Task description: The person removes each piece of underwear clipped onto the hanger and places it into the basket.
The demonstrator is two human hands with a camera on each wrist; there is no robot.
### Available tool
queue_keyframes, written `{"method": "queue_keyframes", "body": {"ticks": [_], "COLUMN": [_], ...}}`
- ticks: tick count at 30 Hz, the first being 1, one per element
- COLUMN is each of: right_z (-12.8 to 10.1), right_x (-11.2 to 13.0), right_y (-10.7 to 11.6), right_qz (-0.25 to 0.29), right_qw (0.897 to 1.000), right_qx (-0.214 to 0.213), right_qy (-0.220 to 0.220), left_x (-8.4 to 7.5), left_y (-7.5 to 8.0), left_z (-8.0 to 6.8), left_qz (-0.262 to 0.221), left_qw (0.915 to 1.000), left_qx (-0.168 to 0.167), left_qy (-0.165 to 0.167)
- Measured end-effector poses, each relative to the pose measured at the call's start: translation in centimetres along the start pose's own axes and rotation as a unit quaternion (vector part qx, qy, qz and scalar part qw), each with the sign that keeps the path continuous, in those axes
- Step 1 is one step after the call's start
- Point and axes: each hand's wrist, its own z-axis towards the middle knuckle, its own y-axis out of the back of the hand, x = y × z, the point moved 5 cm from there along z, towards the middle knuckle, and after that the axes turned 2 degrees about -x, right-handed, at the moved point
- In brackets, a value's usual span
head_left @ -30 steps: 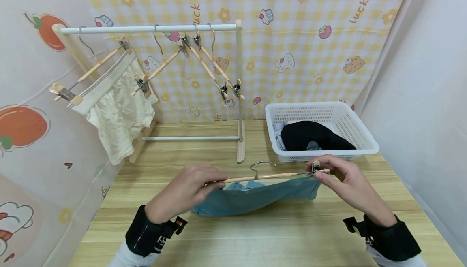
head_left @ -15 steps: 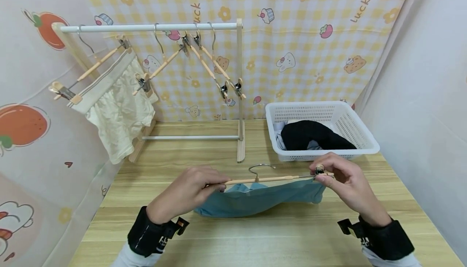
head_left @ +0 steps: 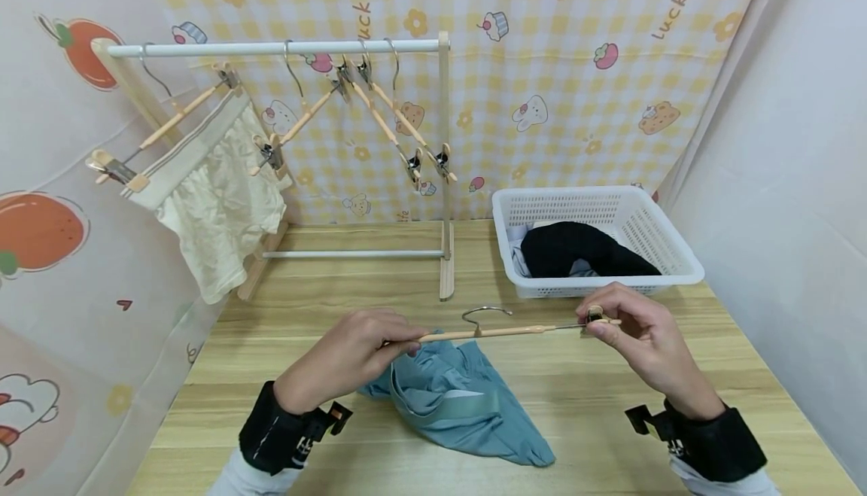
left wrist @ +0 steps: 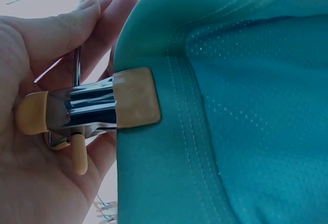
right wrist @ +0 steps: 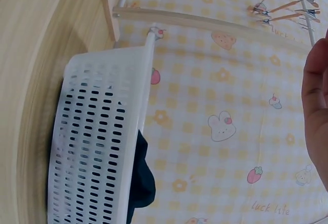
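A wooden clip hanger (head_left: 497, 332) with a metal hook is held level above the table. My left hand (head_left: 398, 342) grips its left end, and in the left wrist view my fingers (left wrist: 61, 34) curl round the left clip (left wrist: 102, 108), which is clamped on the hem of a teal garment (left wrist: 236, 106). The teal garment (head_left: 460, 406) hangs from that end only and lies crumpled on the table below the bar. My right hand (head_left: 596, 322) pinches the right clip, with no cloth in it. The right wrist view shows only the edge of my right hand (right wrist: 316, 96).
A white basket (head_left: 667, 244) holding dark and pale clothes stands at the back right, also seen as the basket (right wrist: 97, 142). A wooden drying rack (head_left: 443, 180) at the back carries several hangers, and cream shorts (head_left: 217, 210) hang at its left. Patterned curtains enclose the table.
The teal garment's right end has come off the right clip and dropped; it now hangs from the left clip and lies on the table. Both hands have barely moved.
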Motion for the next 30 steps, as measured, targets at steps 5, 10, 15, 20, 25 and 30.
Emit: {"method": "queue_keyframes", "body": {"ticks": [5,10,15,20,25,30], "right_z": [-0.2,-0.5,-0.4,0.0,0.6,0.9], "right_x": [0.0,-0.2,0.0,0.3,0.9,1.5], "right_y": [0.0,-0.1,-0.1,-0.5,-2.2,-4.6], "right_qz": [-0.034,-0.095,-0.144,-0.280,-0.401,-0.465], "right_qw": [0.998,0.990,0.984,0.958,0.915,0.881], "right_qx": [0.007,0.023,0.033,0.013,0.009,0.024], "right_qy": [-0.046,-0.101,-0.104,-0.057,0.029,0.079], "left_x": [0.0,0.1,0.1,0.0,-0.3,-0.8], "left_y": [0.0,-0.2,-0.3,-0.4,-1.0,-1.7], "left_z": [0.0,-0.1,-0.2,-0.2,0.1,0.5], "left_qz": [0.005,0.009,0.014,0.040,0.073,0.110], "left_qw": [1.0000,0.9999,0.9999,0.9991,0.9969,0.9925], "left_qx": [-0.003,-0.001,0.006,0.001,-0.014,-0.031], "left_qy": [-0.005,-0.006,-0.005,-0.015,-0.024,-0.042]}}
